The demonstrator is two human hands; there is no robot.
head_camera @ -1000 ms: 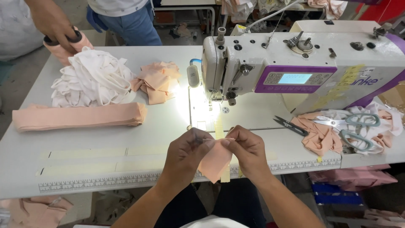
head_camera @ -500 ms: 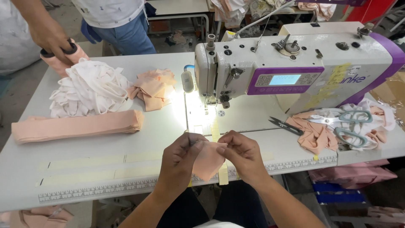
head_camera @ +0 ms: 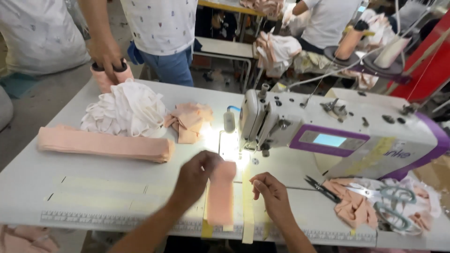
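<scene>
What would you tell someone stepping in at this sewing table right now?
Left hand holds the top of a peach fabric strip that hangs flat on the table, just in front of the sewing machine needle. Right hand is beside the strip, off it, fingers curled. Strip is not yet under the needle. A long peach folded band and white pieces wait to the left; scissors to the right.

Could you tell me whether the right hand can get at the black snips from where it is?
Probably yes: the right hand holds nothing, and the snips lie just to its right on bare table, nothing between them.
</scene>
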